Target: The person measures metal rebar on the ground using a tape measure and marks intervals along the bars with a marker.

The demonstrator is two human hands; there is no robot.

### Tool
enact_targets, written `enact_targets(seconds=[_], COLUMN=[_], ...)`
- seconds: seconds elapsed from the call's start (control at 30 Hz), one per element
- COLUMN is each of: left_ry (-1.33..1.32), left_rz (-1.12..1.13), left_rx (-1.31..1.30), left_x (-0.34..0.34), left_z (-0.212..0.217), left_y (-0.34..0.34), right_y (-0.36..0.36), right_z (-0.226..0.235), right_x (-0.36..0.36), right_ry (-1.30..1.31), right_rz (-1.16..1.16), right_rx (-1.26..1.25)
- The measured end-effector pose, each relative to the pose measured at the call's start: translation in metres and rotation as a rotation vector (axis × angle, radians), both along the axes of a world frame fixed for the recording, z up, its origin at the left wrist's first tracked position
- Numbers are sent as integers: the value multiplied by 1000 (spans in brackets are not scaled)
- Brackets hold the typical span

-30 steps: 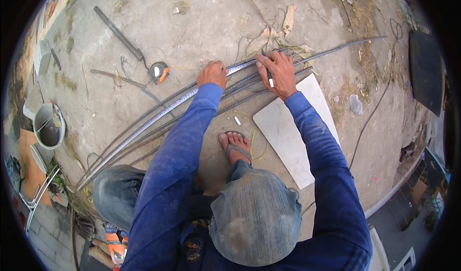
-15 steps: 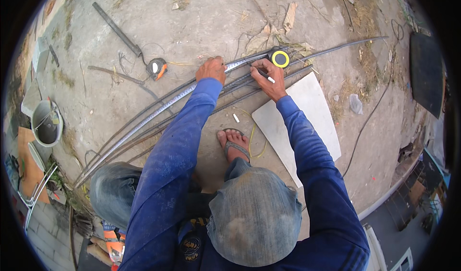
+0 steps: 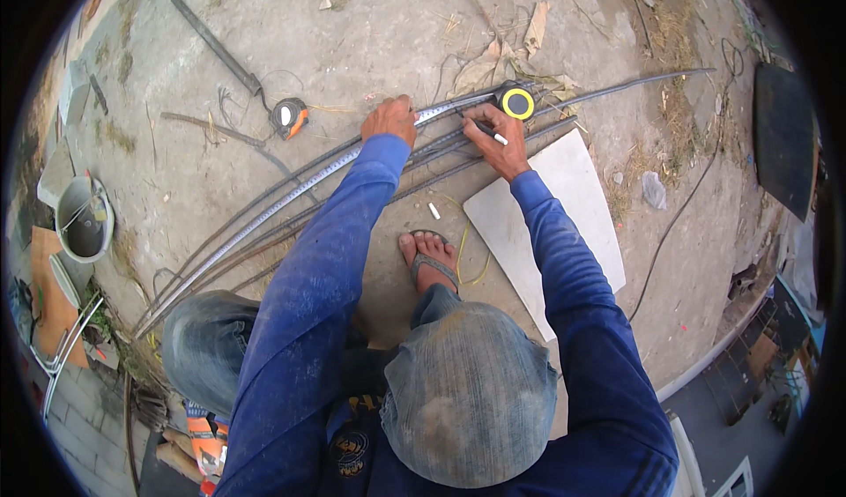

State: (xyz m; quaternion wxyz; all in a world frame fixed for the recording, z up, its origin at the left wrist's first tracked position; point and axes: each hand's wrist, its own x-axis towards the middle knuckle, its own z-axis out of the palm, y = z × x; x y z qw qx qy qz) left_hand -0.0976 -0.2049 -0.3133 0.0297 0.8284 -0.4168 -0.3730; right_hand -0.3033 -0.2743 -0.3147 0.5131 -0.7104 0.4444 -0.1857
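A black tape measure with a yellow ring [image 3: 517,103] lies on the ground, its pale blade [image 3: 291,199] drawn out along several steel rods [image 3: 621,85] toward the lower left. My left hand [image 3: 389,122] is closed on the blade and presses it down by the rods. Between the fingers of my right hand [image 3: 499,143] is a marker pen [image 3: 499,138] with a white end; its tip points at the rods just left of the tape measure, partly hidden by my fingers. A loose white cap [image 3: 434,211] lies by my foot.
Another tape measure, orange and black [image 3: 289,118], lies left of my hands near a dark bar [image 3: 214,44]. A whitish board [image 3: 564,215] is under my right forearm. Farther left stands a grey bucket [image 3: 85,219]. A black cable [image 3: 680,215] runs along the right.
My right hand has shifted very slightly, still with the marker pen in it. My left hand stays on the blade. The whole view has moved a touch.
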Motion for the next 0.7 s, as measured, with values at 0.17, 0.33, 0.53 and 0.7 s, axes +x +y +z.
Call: enact_targets(seconds=[0.17,0.33,0.53,0.7], left_ry=[2,5,20,32], left_rz=[2,10,17,17], left_rx=[-6,-5,16,26], left_x=[0,1,2,1], left_z=[0,0,0,0], left_y=[1,0,0,-2], right_y=[2,2,1,1], right_z=[-1,-2,-1,-2], right_x=[2,2,1,1], right_ry=[14,-38,-12,34], right_rz=[-27,-30,0,17], right_rx=[13,40,25,-35])
